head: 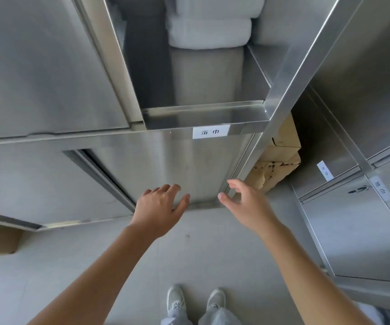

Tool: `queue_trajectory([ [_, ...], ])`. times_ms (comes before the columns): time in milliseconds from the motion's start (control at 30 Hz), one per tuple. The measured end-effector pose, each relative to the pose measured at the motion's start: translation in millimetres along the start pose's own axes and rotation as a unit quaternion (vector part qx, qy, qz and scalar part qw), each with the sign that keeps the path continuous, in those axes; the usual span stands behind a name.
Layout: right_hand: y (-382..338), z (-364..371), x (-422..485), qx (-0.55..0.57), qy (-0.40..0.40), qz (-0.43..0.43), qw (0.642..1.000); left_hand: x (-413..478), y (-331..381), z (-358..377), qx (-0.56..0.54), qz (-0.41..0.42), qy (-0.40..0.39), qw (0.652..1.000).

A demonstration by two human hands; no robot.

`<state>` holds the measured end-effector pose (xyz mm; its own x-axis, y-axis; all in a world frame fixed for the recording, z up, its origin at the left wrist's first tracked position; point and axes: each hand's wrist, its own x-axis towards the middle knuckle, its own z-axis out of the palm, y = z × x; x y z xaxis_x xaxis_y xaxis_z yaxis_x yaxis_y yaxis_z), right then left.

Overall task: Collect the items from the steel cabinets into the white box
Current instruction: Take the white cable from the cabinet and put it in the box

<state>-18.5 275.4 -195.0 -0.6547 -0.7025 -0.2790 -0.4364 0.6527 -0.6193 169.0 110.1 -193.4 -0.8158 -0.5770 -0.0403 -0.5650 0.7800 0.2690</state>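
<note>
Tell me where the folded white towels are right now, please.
In the head view, the folded white towels lie stacked at the top centre, inside the open steel compartment, above its white label.

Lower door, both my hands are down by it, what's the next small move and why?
Probably catch the door at its right edge with the right hand and slide it left. Both hands are empty, the left hand is open by the door, and the door is shut.
</note>
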Motion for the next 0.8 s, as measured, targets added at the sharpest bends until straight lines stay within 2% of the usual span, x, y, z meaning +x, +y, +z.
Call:
queue_trajectory([
  [133,16.5,30.6,-5.8,0.005,-0.031,-0.010,0.999,-26.7,-6.5,20.7,-0.019,-0.034,0.021,0.999],
  [267,53.8,78.4,15.3,0.014,-0.056,-0.022,0.998,-35.8,-21.6,71.6,-0.019,-0.072,0.034,0.997],
  [467,133.8,167.7,59.8,0.040,-0.041,-0.022,0.998,-18.2,-38.2,188.6,-0.032,-0.072,0.044,0.996],
  [633,201.5,243.4,89.5,0.068,-0.027,-0.006,0.997,-9.4,-66.1,290.9,-0.034,-0.068,0.019,0.997],
  [800,243.3,296.4,132.9,0.098,0.017,-0.015,0.995,15.8,-103.6,361.2,-0.004,-0.042,0.016,0.999],
])
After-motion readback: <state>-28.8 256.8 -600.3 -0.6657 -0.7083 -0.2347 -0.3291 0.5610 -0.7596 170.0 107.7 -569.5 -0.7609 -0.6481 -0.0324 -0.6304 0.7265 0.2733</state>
